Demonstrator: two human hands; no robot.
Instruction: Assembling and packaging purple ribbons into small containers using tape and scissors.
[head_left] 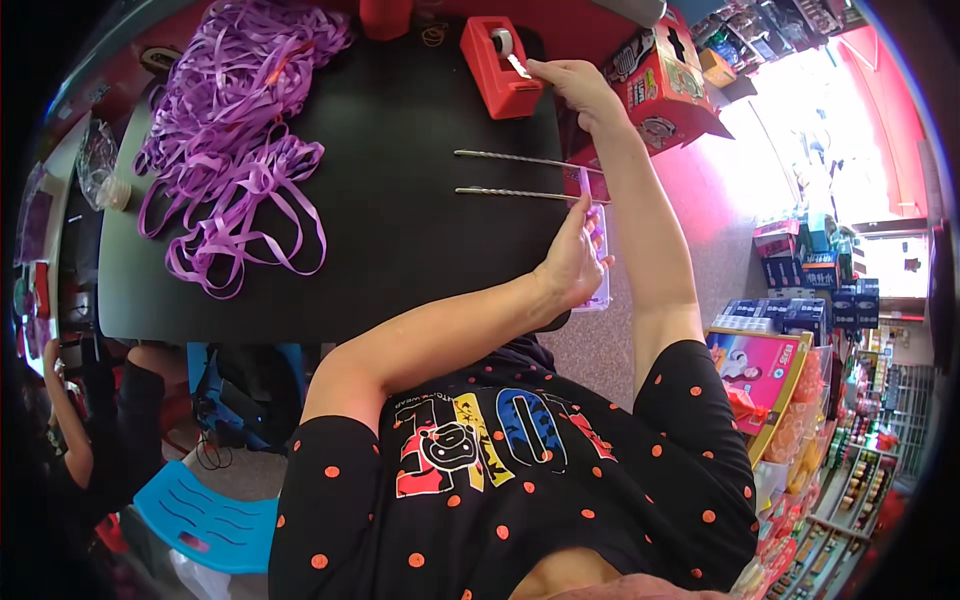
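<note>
My right hand [582,92] reaches to the red tape dispenser [502,78] at the far side of the table, its thumb and fingers pinched at the free end of the clear tape [518,66]. Two twisted metal rods [505,192] stick out side by side over the table's right edge. A purple ribbon [586,180] spans between them near that edge. My left hand [572,262] is at the nearer rod, thumb tip against the ribbon, other fingers spread. Below its fingers is a clear plastic box [598,300], mostly hidden.
A large tangled heap of purple ribbon [235,110] covers the left of the black table [400,200]. A red printed carton [660,90] stands beyond my right hand. A blue stool [205,520] is at lower left, near another person's arm [68,420]. Stocked shelves [850,490] line the right.
</note>
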